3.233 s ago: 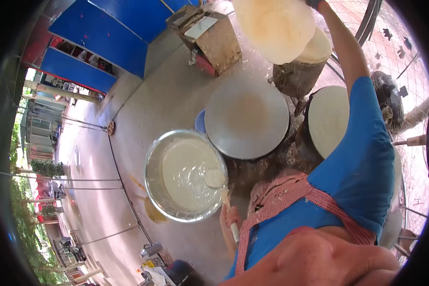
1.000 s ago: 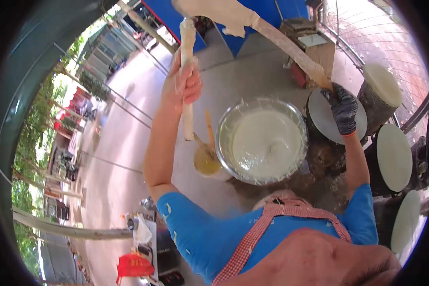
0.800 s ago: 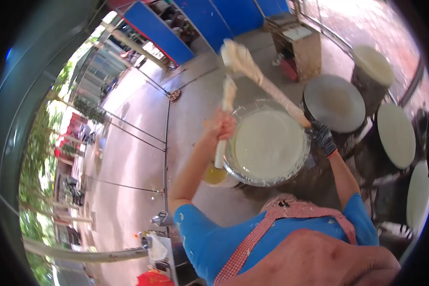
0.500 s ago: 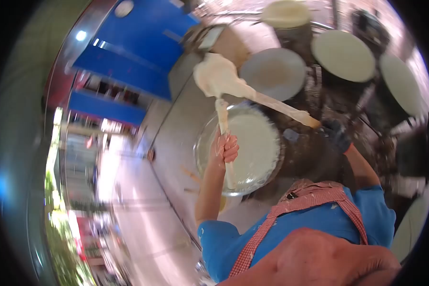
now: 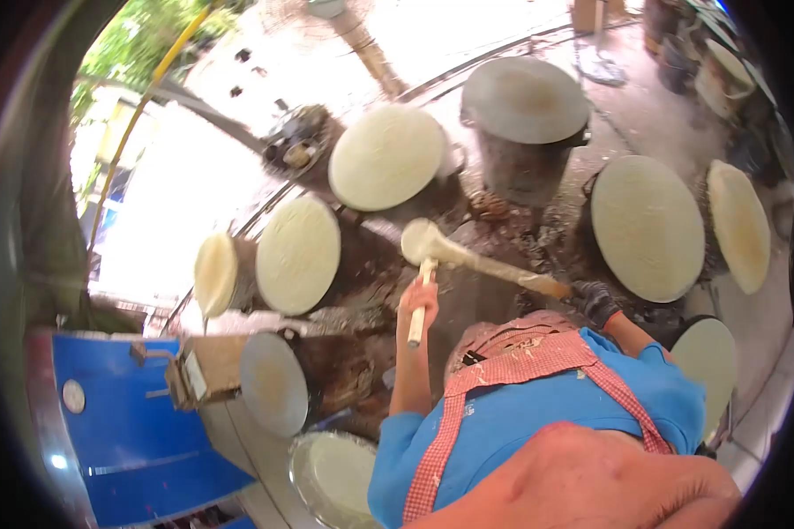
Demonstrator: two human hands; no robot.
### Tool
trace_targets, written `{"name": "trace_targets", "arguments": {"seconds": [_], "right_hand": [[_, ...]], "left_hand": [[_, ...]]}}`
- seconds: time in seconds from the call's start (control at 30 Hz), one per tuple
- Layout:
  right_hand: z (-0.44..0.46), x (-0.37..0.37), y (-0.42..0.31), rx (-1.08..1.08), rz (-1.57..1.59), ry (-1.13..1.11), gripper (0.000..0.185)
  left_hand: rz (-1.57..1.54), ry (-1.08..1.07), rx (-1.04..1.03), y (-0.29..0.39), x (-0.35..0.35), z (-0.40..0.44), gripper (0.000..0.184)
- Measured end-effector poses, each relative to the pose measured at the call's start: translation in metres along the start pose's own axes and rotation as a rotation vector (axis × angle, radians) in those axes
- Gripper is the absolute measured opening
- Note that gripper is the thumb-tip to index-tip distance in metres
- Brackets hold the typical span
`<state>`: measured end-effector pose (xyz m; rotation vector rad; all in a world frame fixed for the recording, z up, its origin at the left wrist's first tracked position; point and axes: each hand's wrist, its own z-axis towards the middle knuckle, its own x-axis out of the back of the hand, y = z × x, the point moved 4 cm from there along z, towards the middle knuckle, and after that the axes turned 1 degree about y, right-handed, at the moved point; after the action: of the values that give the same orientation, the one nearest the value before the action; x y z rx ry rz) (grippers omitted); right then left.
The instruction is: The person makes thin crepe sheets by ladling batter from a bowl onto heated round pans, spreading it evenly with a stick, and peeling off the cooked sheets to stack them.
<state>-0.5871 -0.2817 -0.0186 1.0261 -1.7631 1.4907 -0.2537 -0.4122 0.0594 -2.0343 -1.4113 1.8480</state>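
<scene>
My bare left hand (image 5: 419,297) is closed around the pale handle of a batter-coated tool (image 5: 416,327), held upright in front of me. In a dark glove, my right hand (image 5: 595,303) grips the brown end of a long batter-coated stick (image 5: 503,271). The stick slants up to the left, and its wide coated head overlaps the top of the left tool. Beyond them stands a bare grey round griddle (image 5: 525,99) on a drum. Round griddles covered in pale batter stand on both sides, one (image 5: 386,157) at the upper left and one (image 5: 648,229) at the right.
A metal bowl of batter (image 5: 340,476) stands at the lower left, below another grey griddle (image 5: 273,384). Near them are a cardboard-coloured box (image 5: 216,366) and blue panels (image 5: 128,397). More batter-covered griddles and drums surround me. Buckets (image 5: 723,81) stand at the upper right.
The view has swung away from the batter bowl, which now lies at the lower left, toward a ring of griddles. Both hands still hold their tools, with the coated ends together.
</scene>
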Motion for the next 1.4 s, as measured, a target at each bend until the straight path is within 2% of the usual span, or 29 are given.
{"name": "trace_targets", "arguments": {"seconds": [0.07,0.1,0.17,0.2,0.27,0.3,0.37,0.4,0.47,0.5,0.57,0.6,0.67,0.7,0.73,0.77,0.8,0.87,0.9,0.93,0.97,1.0,1.1,1.13,1.17,1.2,1.27,1.33,1.4], "right_hand": [[-0.011,0.033,0.051,-0.174,-0.172,0.312,0.033],[-0.008,0.052,0.06,-0.199,-0.184,0.324,0.033],[-0.001,0.098,0.08,-0.656,-0.048,0.285,0.042],[0.006,0.111,0.083,-0.672,-0.041,0.298,0.042],[0.027,0.145,0.088,-0.558,0.266,0.663,0.042],[0.043,0.16,0.083,-0.561,0.267,0.697,0.042],[0.076,0.185,0.055,-0.314,0.109,0.837,0.044],[0.103,0.184,0.058,-0.022,0.145,1.003,0.043],[0.154,0.183,0.055,-0.472,0.016,0.632,0.042],[0.173,0.179,0.057,-0.498,0.03,0.656,0.042],[0.21,0.162,0.079,-0.719,-0.172,0.415,0.041],[0.216,0.154,0.096,-0.751,-0.171,0.413,0.041],[0.212,0.132,0.144,-0.531,0.32,0.612,0.033],[0.202,0.123,0.161,-0.327,0.455,0.825,0.032],[0.207,0.127,0.149,-0.342,0.455,0.82,0.032],[0.211,0.141,0.127,-0.394,0.889,0.979,0.032],[0.218,0.15,0.103,-0.439,1.332,1.117,0.032],[0.241,0.16,0.094,-0.556,1.392,0.981,0.031],[0.259,0.17,0.099,-0.701,0.492,0.72,0.03],[0.287,0.171,0.1,-0.726,-0.38,0.394,0.029],[0.29,0.157,0.139,-0.739,-0.189,0.551,0.027],[0.297,0.149,0.154,-0.733,-0.174,0.553,0.027],[0.303,0.109,0.186,-0.791,1.011,0.877,0.033],[0.325,0.103,0.181,-0.651,0.855,0.968,0.031],[0.354,0.099,0.177,-0.495,0.696,1.05,0.03],[0.374,0.094,0.201,-0.481,0.694,1.026,0.03],[0.401,0.081,0.237,-0.489,-0.215,0.752,0.028],[0.336,0.175,0.152,-0.325,0.047,0.778,0.033],[0.34,0.101,0.25,-0.527,0.859,0.736,0.035]], "left_hand": [[0.131,-0.03,0.192,-0.012,-0.034,0.082,0.02],[0.295,-0.026,0.247,-0.016,-0.052,0.12,0.017],[0.519,0.039,0.3,-0.02,-0.085,0.193,0.009],[0.583,0.104,0.303,-0.02,-0.101,0.227,0.006],[1.003,0.072,0.25,-0.036,-0.142,0.288,0.012],[1.026,0.057,0.272,-0.045,-0.158,0.319,0.012],[1.634,0.138,-0.01,-0.046,-0.175,0.376,0.022],[1.654,0.124,0.012,-0.051,-0.173,0.404,0.022],[1.821,0.293,-0.156,-0.032,-0.161,0.466,0.032],[1.85,0.284,-0.127,-0.013,-0.152,0.493,0.032],[2.199,0.285,-0.294,0.02,-0.142,0.545,0.051],[2.204,0.278,-0.256,0.026,-0.138,0.552,0.051],[2.991,0.172,-0.875,0.046,-0.158,0.545,0.065],[3.003,0.173,-0.838,0.053,-0.163,0.538,0.065],[3.045,0.188,-0.722,0.048,-0.174,0.53,0.066],[3.079,0.199,-0.614,0.045,-0.18,0.529,0.067],[3.073,0.204,-0.597,0.047,-0.18,0.537,0.067],[2.957,0.097,-0.766,0.046,-0.185,0.54,0.065],[2.962,0.108,-0.769,0.044,-0.191,0.538,0.065],[2.621,0.127,-0.671,0.027,-0.21,0.524,0.063],[2.278,0.136,-0.578,0.02,-0.225,0.514,0.061],[2.291,0.142,-0.586,0.025,-0.237,0.51,0.061],[1.529,-0.112,-0.193,0.043,-0.26,0.484,0.041],[1.523,-0.088,-0.211,0.046,-0.26,0.47,0.041],[1.312,-0.143,-0.186,0.046,-0.263,0.459,0.037],[1.098,-0.207,-0.164,0.047,-0.266,0.45,0.032],[1.064,-0.285,-0.112,0.053,-0.263,0.423,0.026],[0.971,-0.413,-0.135,0.031,-0.282,0.386,0.03],[0.986,-0.442,-0.196,0.03,-0.295,0.354,0.031]]}}
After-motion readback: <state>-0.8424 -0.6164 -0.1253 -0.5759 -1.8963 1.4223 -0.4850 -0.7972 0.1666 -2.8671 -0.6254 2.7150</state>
